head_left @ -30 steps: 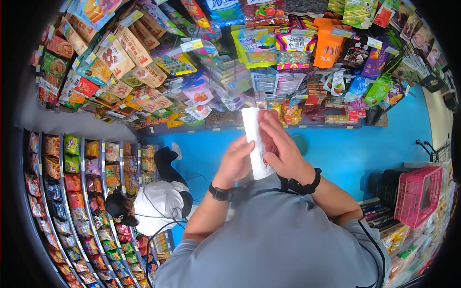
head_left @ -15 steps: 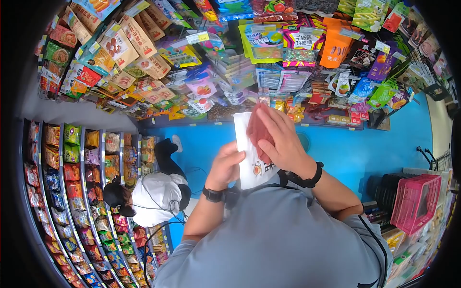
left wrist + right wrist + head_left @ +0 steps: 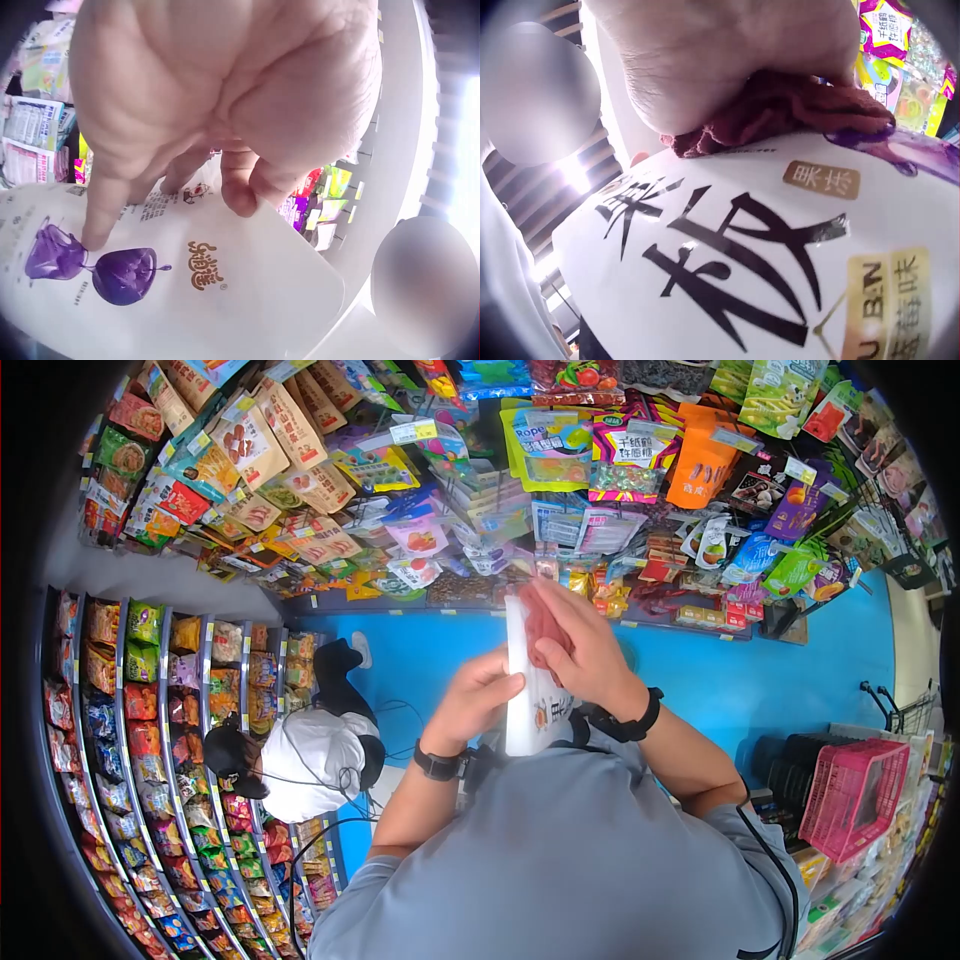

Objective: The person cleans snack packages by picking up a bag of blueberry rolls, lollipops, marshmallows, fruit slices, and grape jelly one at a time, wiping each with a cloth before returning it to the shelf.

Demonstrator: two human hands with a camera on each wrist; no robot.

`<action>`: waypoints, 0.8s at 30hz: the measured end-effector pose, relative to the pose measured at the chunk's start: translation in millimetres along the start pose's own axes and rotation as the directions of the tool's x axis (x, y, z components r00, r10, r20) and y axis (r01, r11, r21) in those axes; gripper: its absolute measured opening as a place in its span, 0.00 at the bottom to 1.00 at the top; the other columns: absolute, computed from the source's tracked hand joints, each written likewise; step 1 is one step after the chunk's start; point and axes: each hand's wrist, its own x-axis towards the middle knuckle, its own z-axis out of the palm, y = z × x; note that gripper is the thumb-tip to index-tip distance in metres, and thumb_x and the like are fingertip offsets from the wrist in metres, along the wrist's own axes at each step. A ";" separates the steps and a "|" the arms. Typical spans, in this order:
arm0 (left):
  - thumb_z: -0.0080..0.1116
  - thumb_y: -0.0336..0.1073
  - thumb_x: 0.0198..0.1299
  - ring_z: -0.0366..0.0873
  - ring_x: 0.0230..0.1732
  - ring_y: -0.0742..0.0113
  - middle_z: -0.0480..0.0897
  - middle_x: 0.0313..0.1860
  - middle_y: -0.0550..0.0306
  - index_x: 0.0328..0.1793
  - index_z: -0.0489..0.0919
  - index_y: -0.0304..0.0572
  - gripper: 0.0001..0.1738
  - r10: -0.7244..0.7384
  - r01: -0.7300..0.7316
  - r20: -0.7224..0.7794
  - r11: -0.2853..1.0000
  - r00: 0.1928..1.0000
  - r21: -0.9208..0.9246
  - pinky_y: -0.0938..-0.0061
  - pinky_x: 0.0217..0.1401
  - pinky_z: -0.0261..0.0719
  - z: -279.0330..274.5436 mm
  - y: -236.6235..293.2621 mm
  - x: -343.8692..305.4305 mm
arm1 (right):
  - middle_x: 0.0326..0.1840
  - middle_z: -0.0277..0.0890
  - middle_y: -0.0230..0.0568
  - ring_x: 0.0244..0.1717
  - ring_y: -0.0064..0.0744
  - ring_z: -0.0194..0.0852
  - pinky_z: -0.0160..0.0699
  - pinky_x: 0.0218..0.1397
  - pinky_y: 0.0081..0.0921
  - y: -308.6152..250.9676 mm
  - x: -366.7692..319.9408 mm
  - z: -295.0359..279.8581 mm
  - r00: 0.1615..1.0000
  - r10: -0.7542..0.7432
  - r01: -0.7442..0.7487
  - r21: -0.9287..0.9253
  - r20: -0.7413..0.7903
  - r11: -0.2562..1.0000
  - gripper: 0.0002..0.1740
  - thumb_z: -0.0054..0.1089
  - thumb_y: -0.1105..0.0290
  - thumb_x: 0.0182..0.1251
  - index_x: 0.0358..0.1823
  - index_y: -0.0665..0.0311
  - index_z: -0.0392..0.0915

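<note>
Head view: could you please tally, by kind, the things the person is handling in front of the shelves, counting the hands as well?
white pouch: 1
dark red cloth: 1
hands: 2, the left hand gripping the pouch and the right hand holding the cloth against it
Total: 4

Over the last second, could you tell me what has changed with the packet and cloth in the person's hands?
The white flat snack packet turned its broad face towards the head camera, then swung partly back. The right hand stayed holding the dark red cloth against its upper part, and the left hand kept its grip on the packet's edge. Nothing was let go.
</note>
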 end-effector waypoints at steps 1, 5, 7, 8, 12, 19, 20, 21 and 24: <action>0.62 0.41 0.81 0.82 0.67 0.62 0.84 0.68 0.52 0.70 0.82 0.32 0.21 0.001 -0.001 -0.007 1.000 1.000 -0.009 0.62 0.70 0.81 0.4 -3.9 0.7 | 0.80 0.74 0.59 0.81 0.67 0.69 0.65 0.86 0.54 1.9 -3.7 1.2 1.000 -0.013 0.013 0.016 -0.007 1.000 0.36 0.70 0.61 0.70 0.78 0.67 0.76; 0.61 0.39 0.82 0.83 0.63 0.66 0.86 0.64 0.55 0.67 0.84 0.35 0.17 0.012 -0.022 -0.070 0.989 0.998 -0.143 0.66 0.68 0.82 0.9 -14.4 5.8 | 0.79 0.75 0.59 0.82 0.67 0.70 0.69 0.84 0.58 -5.9 -1.5 -0.3 0.974 -0.222 0.221 -0.025 -0.037 0.975 0.32 0.72 0.60 0.68 0.72 0.65 0.82; 0.61 0.38 0.82 0.84 0.60 0.69 0.87 0.60 0.58 0.63 0.84 0.37 0.14 0.041 -0.060 -0.175 0.993 0.984 -0.106 0.69 0.65 0.82 10.6 -5.8 10.5 | 0.80 0.75 0.59 0.82 0.68 0.69 0.68 0.84 0.61 -16.3 2.5 2.4 0.942 -0.335 0.334 -0.029 -0.034 0.942 0.32 0.74 0.58 0.67 0.70 0.64 0.84; 0.61 0.37 0.82 0.84 0.58 0.71 0.87 0.59 0.59 0.61 0.84 0.38 0.12 0.054 -0.075 -0.225 0.993 0.973 -0.088 0.70 0.64 0.82 14.1 -3.1 12.9 | 0.80 0.74 0.59 0.82 0.69 0.69 0.68 0.84 0.63 -19.1 3.2 2.9 0.921 -0.387 0.387 -0.032 -0.032 0.922 0.31 0.74 0.58 0.67 0.69 0.63 0.84; 0.58 0.40 0.84 0.83 0.50 0.75 0.87 0.50 0.62 0.51 0.81 0.41 0.10 0.196 -0.164 -0.203 0.973 0.959 0.163 0.76 0.53 0.82 1.0 -10.9 16.5 | 0.84 0.68 0.65 0.86 0.73 0.62 0.61 0.87 0.65 -4.2 0.7 6.6 0.890 -0.455 0.452 -0.061 -0.026 0.890 0.41 0.77 0.47 0.64 0.73 0.64 0.81; 0.58 0.46 0.85 0.81 0.51 0.78 0.86 0.50 0.63 0.53 0.80 0.42 0.15 0.175 -0.130 -0.231 0.972 0.957 0.195 0.74 0.53 0.82 17.3 -0.5 8.4 | 0.91 0.54 0.68 0.90 0.77 0.49 0.53 0.89 0.65 0.1 -11.0 10.2 0.988 -0.151 0.153 0.094 -0.035 0.984 0.58 0.74 0.33 0.63 0.85 0.64 0.67; 0.58 0.45 0.85 0.81 0.51 0.78 0.86 0.50 0.62 0.53 0.80 0.42 0.14 0.199 -0.141 -0.276 0.966 0.940 0.217 0.74 0.53 0.81 25.3 1.7 11.8 | 0.90 0.56 0.69 0.90 0.78 0.51 0.54 0.88 0.68 -10.7 -9.8 11.5 0.972 -0.233 0.235 0.075 -0.031 0.969 0.57 0.74 0.32 0.63 0.84 0.62 0.69; 0.58 0.44 0.85 0.81 0.51 0.78 0.86 0.51 0.62 0.53 0.80 0.43 0.13 0.226 -0.152 -0.318 0.958 0.921 0.242 0.74 0.53 0.81 43.1 10.1 18.6 | 0.89 0.57 0.69 0.89 0.79 0.52 0.54 0.87 0.70 -24.9 -7.1 12.7 0.948 -0.316 0.318 0.055 -0.027 0.947 0.55 0.73 0.30 0.63 0.82 0.59 0.71; 0.57 0.43 0.85 0.81 0.50 0.76 0.86 0.51 0.60 0.53 0.79 0.43 0.11 0.216 -0.174 -0.334 0.973 0.918 0.150 0.74 0.53 0.81 49.4 16.0 17.0 | 0.87 0.60 0.69 0.86 0.81 0.56 0.55 0.85 0.75 -31.8 -6.3 17.2 0.901 -0.431 0.428 -0.057 -0.044 0.902 0.51 0.71 0.27 0.63 0.78 0.52 0.74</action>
